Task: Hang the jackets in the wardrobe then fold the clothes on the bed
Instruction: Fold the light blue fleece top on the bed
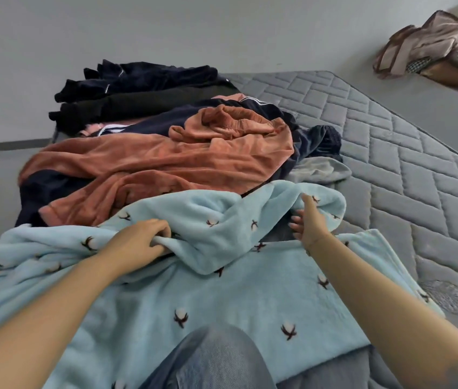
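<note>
A light blue fleece garment [222, 293] with small dark flower prints lies spread over the near end of the grey quilted mattress [407, 153]. My left hand [143, 237] grips a bunched fold of it near the middle. My right hand [307, 220] reaches into a raised fold of the same garment, thumb up over the edge and fingers curled under the cloth. Behind it lies a heap of clothes: a rust-orange fleece piece [166, 164], navy pieces with white stripes [143, 122] and black garments [138, 88] at the far end.
My knee in blue jeans [211, 357] rests on the near edge of the bed. A grey cloth [317, 169] lies beside the heap. Beige and patterned fabrics [430, 43] are piled at the upper right, across the grey floor [3, 175].
</note>
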Tool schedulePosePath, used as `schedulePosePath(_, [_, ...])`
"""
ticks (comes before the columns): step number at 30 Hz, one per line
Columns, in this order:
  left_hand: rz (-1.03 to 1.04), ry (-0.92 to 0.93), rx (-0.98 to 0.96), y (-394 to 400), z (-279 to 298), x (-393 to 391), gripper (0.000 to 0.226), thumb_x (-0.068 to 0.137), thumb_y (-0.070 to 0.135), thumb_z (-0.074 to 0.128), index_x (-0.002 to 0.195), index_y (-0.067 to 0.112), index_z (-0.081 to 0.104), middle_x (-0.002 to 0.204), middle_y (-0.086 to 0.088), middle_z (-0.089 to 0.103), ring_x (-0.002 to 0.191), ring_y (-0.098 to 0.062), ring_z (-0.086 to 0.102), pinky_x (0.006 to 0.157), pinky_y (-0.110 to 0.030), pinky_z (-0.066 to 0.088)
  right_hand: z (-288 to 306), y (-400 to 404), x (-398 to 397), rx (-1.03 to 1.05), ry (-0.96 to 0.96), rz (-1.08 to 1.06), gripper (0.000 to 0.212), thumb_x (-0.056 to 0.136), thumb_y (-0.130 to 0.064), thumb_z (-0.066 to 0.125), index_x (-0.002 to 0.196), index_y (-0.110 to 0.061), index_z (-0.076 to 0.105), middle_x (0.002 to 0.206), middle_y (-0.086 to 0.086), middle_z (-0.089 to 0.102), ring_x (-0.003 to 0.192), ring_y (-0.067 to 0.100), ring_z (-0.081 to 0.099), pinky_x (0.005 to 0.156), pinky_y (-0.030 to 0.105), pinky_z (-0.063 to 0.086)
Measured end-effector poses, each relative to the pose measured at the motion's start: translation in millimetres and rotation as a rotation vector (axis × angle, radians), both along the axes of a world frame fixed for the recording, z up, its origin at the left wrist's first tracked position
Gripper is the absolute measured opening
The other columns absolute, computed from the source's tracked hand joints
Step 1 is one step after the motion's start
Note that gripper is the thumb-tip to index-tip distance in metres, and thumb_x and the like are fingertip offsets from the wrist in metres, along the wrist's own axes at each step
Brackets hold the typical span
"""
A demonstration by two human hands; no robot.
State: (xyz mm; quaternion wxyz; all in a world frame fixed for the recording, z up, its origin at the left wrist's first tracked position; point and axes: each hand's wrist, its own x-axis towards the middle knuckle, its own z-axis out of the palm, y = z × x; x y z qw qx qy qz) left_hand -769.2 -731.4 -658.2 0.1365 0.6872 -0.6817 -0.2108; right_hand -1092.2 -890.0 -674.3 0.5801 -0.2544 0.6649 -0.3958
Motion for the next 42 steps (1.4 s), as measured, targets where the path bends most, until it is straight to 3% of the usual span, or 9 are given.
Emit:
schedulePosePath(6, [0.014,0.047,0.025,7,-4,0,0.022,0.083,0.021,0.062,0.079,0.033,0.045,0.073,0.008,0.061,0.068,-0.011,0.055,0.065,-0.035,0.046,0,-33,19,0.007,-0.148,0.061,0.059,0.09,-0.044,0.063,0.138,-0.014,0.047,0.13,0.006,0.059,0.115,0.025,0.06,0.102,0.041,0.048])
schedulePosePath(10, [0.048,0.234,-0.05,17,5,7,0.012,0.093,0.031,0.064,0.094,0.043,0.066,0.092,0.025,0.068,0.088,0.007,0.06,0.075,-0.009,0.044,32,-55,12,-0.215,-0.074,-0.088,0.005,0.103,-0.023,0.046,0.107,-0.02,0.047,0.092,0.003,0.053,0.08,0.014,0.053,0.069,0.023,0.051])
schedulePosePath(13, [0.089,0.327,-0.109,19,20,5,0.013,0.091,0.042,0.061,0.082,0.04,0.069,0.084,0.019,0.069,0.081,0.003,0.06,0.068,-0.009,0.042,70,-59,-12,-0.43,-0.317,-0.135,0.017,0.096,-0.003,0.051,0.092,-0.018,0.056,0.09,0.005,0.062,0.074,0.017,0.061,0.059,0.029,0.057])
schedulePosePath(16, [0.079,0.329,-0.103,23,29,-5,0.02,0.086,0.051,0.058,0.084,0.036,0.071,0.083,0.014,0.07,0.08,-0.002,0.062,0.071,-0.018,0.045,77,-37,-47,-0.447,-0.154,-0.193,0.013,0.089,0.0,0.052,0.091,-0.011,0.06,0.086,0.011,0.06,0.069,0.021,0.059,0.049,0.026,0.054])
schedulePosePath(20, [0.038,0.241,0.042,38,13,-18,0.014,0.09,0.041,0.064,0.079,0.036,0.072,0.083,0.012,0.072,0.079,-0.002,0.063,0.075,-0.024,0.047,11,32,-95,-0.129,0.0,-0.295,0.033,0.089,-0.002,0.048,0.122,-0.003,0.052,0.108,0.016,0.055,0.093,0.03,0.059,0.056,0.036,0.056])
schedulePosePath(23, [0.019,0.194,0.152,57,-6,-24,0.013,0.09,0.036,0.067,0.079,0.036,0.073,0.078,0.011,0.07,0.079,-0.003,0.063,0.076,-0.027,0.047,-31,74,-118,0.047,-0.067,-0.3,0.041,0.086,0.004,0.042,0.126,-0.004,0.047,0.107,0.013,0.052,0.084,0.026,0.055,0.053,0.036,0.048])
schedulePosePath(28, [0.066,0.181,0.091,75,-12,-34,0.009,0.091,0.037,0.066,0.083,0.038,0.07,0.086,0.014,0.069,0.085,-0.004,0.062,0.076,-0.029,0.047,-22,72,-126,-0.03,-0.192,-0.233,0.056,0.09,-0.023,0.064,0.142,-0.012,0.043,0.126,0.012,0.059,0.099,0.027,0.062,0.072,0.04,0.054])
schedulePosePath(34, [0.163,0.286,-0.055,90,6,-38,0.008,0.09,0.022,0.069,0.093,0.026,0.075,0.092,0.012,0.073,0.09,-0.005,0.063,0.079,-0.028,0.047,8,86,-139,-0.353,-0.108,-0.195,0.029,0.098,-0.007,0.053,0.124,-0.013,0.044,0.122,0.012,0.055,0.092,0.023,0.059,0.066,0.033,0.054])
schedulePosePath(42, [0.091,0.251,0.005,129,21,-36,0.012,0.087,0.023,0.072,0.09,0.034,0.072,0.089,0.026,0.07,0.09,0.006,0.061,0.079,-0.019,0.043,-21,163,-174,-0.254,-0.166,-0.248,0.068,0.093,0.006,0.049,0.15,-0.017,0.019,0.127,0.008,0.047,0.093,0.022,0.057,0.063,0.034,0.059])
